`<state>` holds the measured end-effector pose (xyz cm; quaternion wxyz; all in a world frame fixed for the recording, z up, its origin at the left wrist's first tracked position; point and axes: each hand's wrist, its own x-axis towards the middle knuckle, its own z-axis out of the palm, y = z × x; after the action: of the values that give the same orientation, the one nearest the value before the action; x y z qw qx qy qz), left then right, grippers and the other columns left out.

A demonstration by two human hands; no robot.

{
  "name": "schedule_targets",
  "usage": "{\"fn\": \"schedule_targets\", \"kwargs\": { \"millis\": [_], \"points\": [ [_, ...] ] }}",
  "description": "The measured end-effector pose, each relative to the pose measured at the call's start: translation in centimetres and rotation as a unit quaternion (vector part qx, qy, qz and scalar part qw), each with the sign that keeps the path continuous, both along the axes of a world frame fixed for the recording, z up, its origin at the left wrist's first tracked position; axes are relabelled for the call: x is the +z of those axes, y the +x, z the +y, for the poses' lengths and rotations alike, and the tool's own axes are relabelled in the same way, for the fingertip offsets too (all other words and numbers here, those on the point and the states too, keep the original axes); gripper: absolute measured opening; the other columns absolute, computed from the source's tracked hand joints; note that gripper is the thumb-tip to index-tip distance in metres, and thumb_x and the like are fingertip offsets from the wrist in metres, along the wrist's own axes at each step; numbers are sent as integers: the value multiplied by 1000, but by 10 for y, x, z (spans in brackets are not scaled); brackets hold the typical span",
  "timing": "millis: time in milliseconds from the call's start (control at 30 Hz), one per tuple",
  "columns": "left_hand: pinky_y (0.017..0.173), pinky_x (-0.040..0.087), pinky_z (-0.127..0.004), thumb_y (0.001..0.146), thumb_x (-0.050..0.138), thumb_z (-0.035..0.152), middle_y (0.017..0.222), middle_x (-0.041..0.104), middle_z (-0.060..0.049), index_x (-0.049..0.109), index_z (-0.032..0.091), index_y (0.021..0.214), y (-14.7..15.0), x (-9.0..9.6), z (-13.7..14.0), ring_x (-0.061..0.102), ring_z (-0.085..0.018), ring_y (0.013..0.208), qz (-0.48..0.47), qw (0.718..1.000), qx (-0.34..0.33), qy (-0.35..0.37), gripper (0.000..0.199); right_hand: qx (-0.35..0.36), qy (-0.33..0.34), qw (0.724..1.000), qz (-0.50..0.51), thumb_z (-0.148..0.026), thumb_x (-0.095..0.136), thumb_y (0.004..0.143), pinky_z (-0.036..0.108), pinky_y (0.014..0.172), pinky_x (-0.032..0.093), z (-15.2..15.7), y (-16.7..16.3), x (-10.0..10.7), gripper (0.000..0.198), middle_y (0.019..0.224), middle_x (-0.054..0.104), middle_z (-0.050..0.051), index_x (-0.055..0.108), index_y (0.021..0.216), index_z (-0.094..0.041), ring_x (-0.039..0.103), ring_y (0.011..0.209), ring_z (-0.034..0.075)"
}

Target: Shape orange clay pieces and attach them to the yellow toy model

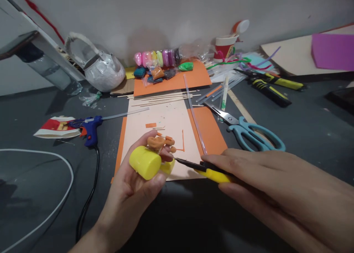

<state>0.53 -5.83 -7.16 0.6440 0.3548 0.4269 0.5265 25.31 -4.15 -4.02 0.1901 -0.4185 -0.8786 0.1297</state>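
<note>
My left hand [132,186] is closed around a small clay figure. The figure has a bright yellow cylinder [145,162] with orange-brown clay [156,143] pieces behind it, and a second yellow part shows partly beneath. My right hand [271,179] grips black and yellow needle-nose pliers [204,168], with its fingers laid along the handles. Their thin dark tip points left and lies close to the figure; whether it touches is unclear. Below both hands lies a cream paper sheet [163,115] bearing small orange scraps.
Blue-handled scissors [257,135] and more pliers [271,91] lie to the right. On the left are a blue glue gun [92,129], its black cord and a white cable [70,172]. Behind stand a silver kettle-shaped model [103,72], packets of coloured clay [157,58] and a paper cup [224,47].
</note>
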Motion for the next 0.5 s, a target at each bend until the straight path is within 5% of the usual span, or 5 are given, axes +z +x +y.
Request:
{"fn": "schedule_targets", "kwargs": {
  "millis": [300, 500],
  "points": [
    [106, 56, -34, 86, 80, 21, 132, 74, -2, 71, 38, 130, 1, -2, 0, 71, -23, 119, 32, 999, 14, -5, 48, -2, 67, 998, -2, -33, 37, 108, 32, 51, 44, -3, -6, -6, 33, 97, 79, 6, 68, 115, -24, 69, 63, 19],
    [110, 54, -37, 83, 83, 23, 130, 75, -4, 70, 37, 132, 9, 4, -3, 71, -26, 121, 62, 996, 57, -40, 52, -20, 33, 999, 1, -38, 39, 108, 31, 51, 45, -6, -7, -9, 33, 90, 78, 4, 67, 119, -26, 69, 62, 18]
  ]
}}
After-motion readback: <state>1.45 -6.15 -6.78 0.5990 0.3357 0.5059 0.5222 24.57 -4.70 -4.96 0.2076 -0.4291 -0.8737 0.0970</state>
